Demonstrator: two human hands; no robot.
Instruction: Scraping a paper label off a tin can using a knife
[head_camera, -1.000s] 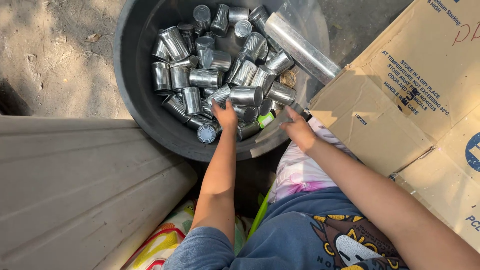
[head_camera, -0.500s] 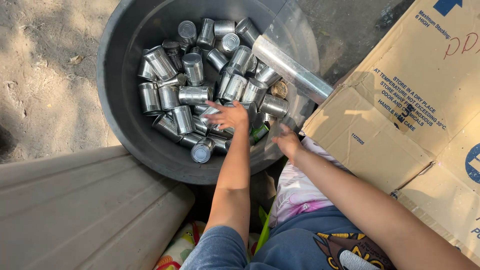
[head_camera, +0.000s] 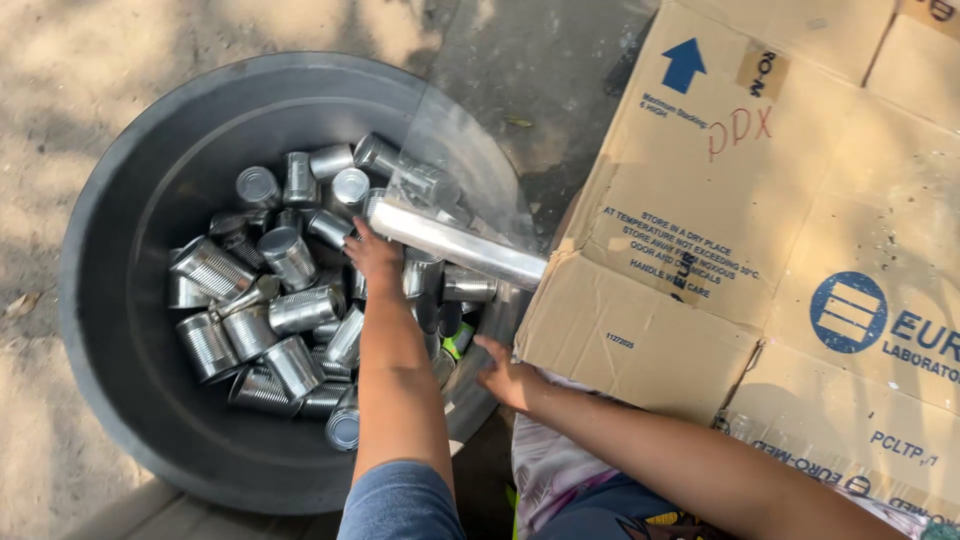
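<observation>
Many shiny cans (head_camera: 290, 300) lie in a heap inside a big grey tub (head_camera: 130, 200). The tub sits on sandy ground (head_camera: 60, 60) and fills the left half of the view. The cans point every which way, some on their sides and some with a round end up. They pile up from the middle of the tub toward its 3 o'clock side.

The left hand (head_camera: 375, 255) reaches into the tub, right over the heap. It rests on the cans near the middle with the fingers bent down among them. I cannot tell if it holds one.

At 1 o'clock from that hand, a clear plastic sheet (head_camera: 455, 150) stands over the rim of the tub, with a long shiny fold (head_camera: 460, 245) at its foot, just beside the fingers.

The right hand (head_camera: 505, 375) is at the tub's 4 o'clock edge. It is loose and holds nothing, with the fingers spread against the rim. A small green bit (head_camera: 458, 342) shows just beside it.

Flat brown cardboard (head_camera: 760, 230) covers the ground on the right, at 3 o'clock from the tub.
</observation>
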